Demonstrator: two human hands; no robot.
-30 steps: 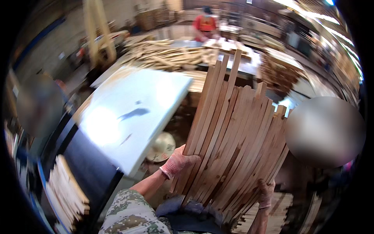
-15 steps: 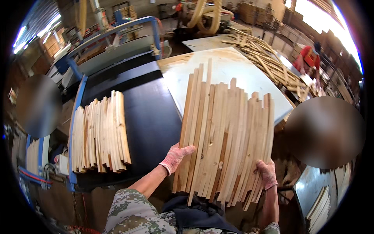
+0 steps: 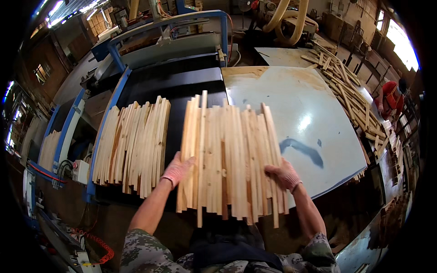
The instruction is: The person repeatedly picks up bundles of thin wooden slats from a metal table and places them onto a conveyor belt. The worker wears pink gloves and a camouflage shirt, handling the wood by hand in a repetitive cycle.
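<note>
A wide row of thin wooden strips, packed side by side with uneven ends, is squeezed between my two gloved hands. My left hand presses its left edge, thumb laid over the front. At the right edge my right hand grips the same way, its thumb on the outer strips. The row spans the seam between the black belt and the pale sheet-topped table. Beside it on the left, a second row of wooden strips lies on the black conveyor belt.
A blue machine frame rises behind the belt. To the right extends the pale metal-topped table, with a heap of loose strips beyond. A person in red stands at far right. A red coiled hose hangs lower left.
My hands have carried the row of strips leftward, from over the pale table toward the belt and the other row. The view has also shifted. Both hands keep their grip.
</note>
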